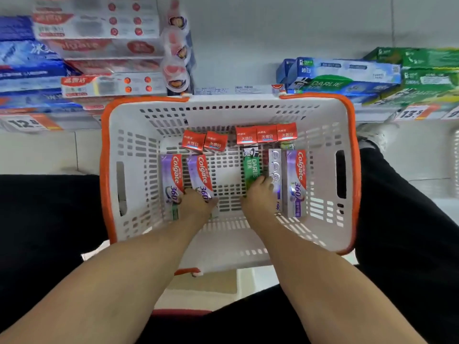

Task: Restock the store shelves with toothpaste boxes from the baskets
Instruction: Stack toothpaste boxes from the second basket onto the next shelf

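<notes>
Both hands are down inside the white, orange-rimmed basket [346, 170], which sits on the floor against the shelf unit. The step in hand is judged to be picking stock from the basket, ahead of any placing.

The left hand [196, 201] lies over the near end of a purple Colgate box [201, 173], fingers curled at its edge; a second purple Colgate box [172, 177] lies just beside it. Whether the grip is complete cannot be told, as the fingertips are hidden. The right hand [258, 193] rests on the near end of the green Darlie box [252, 167], also touching the silver box [275, 175] beside it; it appears to be closing on the green one.

Five small red boxes [267, 134] stand in a row along the far wall of the basket. The shelf [236, 80] behind shows a bare gap between the red-and-white stock at left and the blue and green Darlie stock [342, 80] at right.

The next move calls for a firm hold on each box, a lift clear of the basket wall, and matching each brand to its own row.
</notes>
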Available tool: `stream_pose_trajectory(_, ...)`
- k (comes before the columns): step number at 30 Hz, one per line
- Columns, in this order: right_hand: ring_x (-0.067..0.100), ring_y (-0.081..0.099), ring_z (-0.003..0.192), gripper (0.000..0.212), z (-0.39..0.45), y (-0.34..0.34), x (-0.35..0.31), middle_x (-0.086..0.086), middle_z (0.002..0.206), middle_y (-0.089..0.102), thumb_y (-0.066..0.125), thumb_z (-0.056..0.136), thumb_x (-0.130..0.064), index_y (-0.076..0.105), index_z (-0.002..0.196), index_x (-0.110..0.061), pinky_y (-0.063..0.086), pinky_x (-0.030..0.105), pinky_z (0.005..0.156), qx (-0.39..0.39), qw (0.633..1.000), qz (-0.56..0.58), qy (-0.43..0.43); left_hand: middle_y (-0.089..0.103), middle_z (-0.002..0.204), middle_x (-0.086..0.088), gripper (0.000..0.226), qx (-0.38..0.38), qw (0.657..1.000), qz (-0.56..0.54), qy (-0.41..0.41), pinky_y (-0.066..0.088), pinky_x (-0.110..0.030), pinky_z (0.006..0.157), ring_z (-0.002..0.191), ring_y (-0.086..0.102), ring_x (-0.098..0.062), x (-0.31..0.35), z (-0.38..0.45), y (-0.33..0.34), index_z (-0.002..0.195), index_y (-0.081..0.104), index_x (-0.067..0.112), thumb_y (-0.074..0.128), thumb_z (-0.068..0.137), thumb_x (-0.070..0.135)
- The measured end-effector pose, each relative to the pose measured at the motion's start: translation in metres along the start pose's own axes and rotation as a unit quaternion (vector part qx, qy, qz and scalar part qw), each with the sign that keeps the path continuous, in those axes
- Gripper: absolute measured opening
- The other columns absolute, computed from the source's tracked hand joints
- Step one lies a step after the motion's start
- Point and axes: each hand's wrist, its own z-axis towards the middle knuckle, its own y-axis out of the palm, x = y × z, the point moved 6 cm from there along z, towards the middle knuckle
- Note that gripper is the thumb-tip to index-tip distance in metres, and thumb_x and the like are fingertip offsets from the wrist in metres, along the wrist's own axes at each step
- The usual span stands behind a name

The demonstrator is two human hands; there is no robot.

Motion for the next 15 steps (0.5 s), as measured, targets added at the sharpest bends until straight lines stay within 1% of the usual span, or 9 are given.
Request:
stream_pose_trajectory(2, 0.033, 0.047, 0.123, 0.053, -0.003, 0.002, -0.004, 0.018, 0.136, 0.044, 0.060, 0.087, -0.005, 0.037, 0.135, -0.002, 0.054, 0.038, 0.084, 0.023, 0.999, -0.002, -0.023, 0.065, 0.096, -0.014, 0.064, 0.004, 1.000, -0.024, -0.016, 0.058, -0.039, 0.078, 0.091, 0.066, -0.032, 0.000, 0.001, 0.002, 0.110, 0.052, -0.002, 0.085, 0.073, 0.038)
stream_pose_trajectory(3, 0.034, 0.050, 0.120, 0.051, -0.005, 0.004, -0.006, 0.018, 0.134, 0.046, 0.059, 0.087, -0.003, 0.037, 0.132, -0.004, 0.054, 0.040, 0.081, 0.015, 0.999, 0.006, -0.031, 0.066, 0.095, -0.013, 0.059, 0.005, 0.999, -0.032, -0.021, 0.058, -0.036, 0.077, 0.090, 0.067, -0.030, 0.000, 0.001, 0.002, 0.107, 0.054, -0.001, 0.086, 0.072, 0.033)
stream_pose_trajectory(5, 0.036, 0.059, 0.108, 0.054, -0.009, 0.008, -0.011, 0.017, 0.126, 0.053, 0.066, 0.084, -0.008, 0.035, 0.128, -0.007, 0.053, 0.041, 0.075, -0.032, 0.997, 0.053, -0.041, 0.065, 0.088, -0.006, 0.046, -0.007, 0.999, -0.038, -0.030, 0.051, -0.027, 0.072, 0.088, 0.067, -0.026, 0.002, -0.001, -0.003, 0.102, 0.058, 0.005, 0.086, 0.073, 0.028)
stream_pose_trajectory(6, 0.035, 0.062, 0.104, 0.058, -0.008, 0.007, -0.013, 0.015, 0.120, 0.057, 0.072, 0.081, -0.012, 0.034, 0.126, -0.008, 0.052, 0.039, 0.075, -0.065, 0.993, 0.093, -0.035, 0.064, 0.086, -0.003, 0.040, -0.031, 0.998, -0.036, -0.034, 0.048, -0.025, 0.071, 0.088, 0.066, -0.023, 0.003, -0.003, -0.006, 0.100, 0.061, 0.008, 0.085, 0.075, 0.027)
stream_pose_trajectory(8, 0.030, 0.064, 0.098, 0.066, -0.006, 0.004, -0.016, 0.010, 0.110, 0.062, 0.081, 0.075, -0.018, 0.038, 0.123, -0.009, 0.052, 0.034, 0.075, -0.133, 0.975, 0.176, -0.007, 0.065, 0.088, 0.001, 0.031, -0.091, 0.994, -0.048, -0.032, 0.046, -0.024, 0.075, 0.087, 0.064, -0.019, 0.002, -0.002, -0.008, 0.098, 0.066, 0.013, 0.082, 0.078, 0.029)
stream_pose_trajectory(10, 0.022, 0.064, 0.091, 0.055, -0.006, -0.003, -0.021, 0.004, 0.098, 0.064, 0.085, 0.072, -0.021, 0.052, 0.114, -0.007, 0.055, 0.028, 0.075, -0.218, 0.951, 0.218, 0.009, 0.068, 0.092, 0.001, 0.031, -0.146, 0.986, -0.064, -0.050, 0.049, -0.027, 0.083, 0.092, 0.064, -0.019, 0.002, -0.006, -0.017, 0.096, 0.067, 0.017, 0.082, 0.075, 0.034)
stream_pose_trajectory(12, 0.020, 0.067, 0.088, 0.040, -0.014, -0.017, -0.024, 0.006, 0.096, 0.069, 0.085, 0.071, -0.020, 0.063, 0.102, -0.005, 0.060, 0.032, 0.078, -0.312, 0.910, 0.272, 0.018, 0.069, 0.099, -0.004, 0.042, -0.172, 0.980, -0.069, -0.066, 0.052, -0.032, 0.090, 0.097, 0.065, -0.024, 0.005, -0.014, -0.032, 0.098, 0.066, 0.018, 0.084, 0.068, 0.042)
stream_pose_trajectory(13, 0.021, 0.069, 0.089, 0.038, -0.021, -0.027, -0.025, 0.008, 0.097, 0.071, 0.084, 0.072, -0.019, 0.065, 0.102, -0.004, 0.061, 0.036, 0.079, -0.356, 0.887, 0.295, 0.019, 0.070, 0.103, -0.006, 0.049, -0.192, 0.977, -0.065, -0.068, 0.054, -0.035, 0.089, 0.098, 0.066, -0.025, 0.005, -0.016, -0.038, 0.103, 0.066, 0.016, 0.084, 0.067, 0.044)
stream_pose_trajectory(15, 0.024, 0.069, 0.094, 0.042, -0.035, -0.052, -0.022, 0.011, 0.104, 0.071, 0.080, 0.078, -0.019, 0.062, 0.112, -0.001, 0.060, 0.039, 0.081, -0.432, 0.852, 0.294, 0.005, 0.071, 0.104, -0.011, 0.047, -0.271, 0.957, -0.055, -0.088, 0.057, -0.037, 0.086, 0.095, 0.068, -0.026, 0.010, -0.034, -0.052, 0.108, 0.065, 0.012, 0.082, 0.074, 0.038)
